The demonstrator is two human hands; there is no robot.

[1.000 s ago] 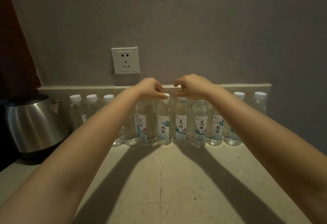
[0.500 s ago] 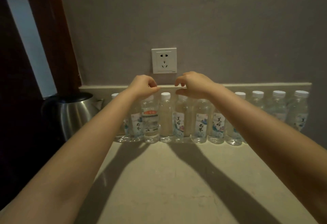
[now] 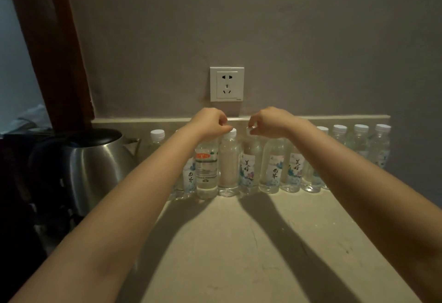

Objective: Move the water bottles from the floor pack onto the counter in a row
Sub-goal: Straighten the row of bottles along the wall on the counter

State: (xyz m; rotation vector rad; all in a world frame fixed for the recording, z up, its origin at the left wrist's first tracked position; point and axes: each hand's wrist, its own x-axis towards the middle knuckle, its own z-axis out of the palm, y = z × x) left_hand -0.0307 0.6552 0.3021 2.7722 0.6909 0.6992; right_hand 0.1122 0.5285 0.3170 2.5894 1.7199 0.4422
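Row of water bottles (image 3: 272,168) upright along back edge of desk (image 3: 251,243), touching side by side. Left hand (image 3: 209,122) pinches cap of orange-labelled bottle (image 3: 206,171); right hand (image 3: 270,122) pinches cap of neighbouring bottle (image 3: 250,167). Steel kettle (image 3: 95,166) at left. Wall socket (image 3: 227,84) above.

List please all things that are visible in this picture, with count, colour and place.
water bottles: at least twelve visible, clear with white caps, in a row along the back of the counter
kettle: one, steel with black lid, left end
wall socket: one, white, on the grey wall above the row
counter: one, beige stone
left hand: pinching at a bottle cap
right hand: pinching a white cap
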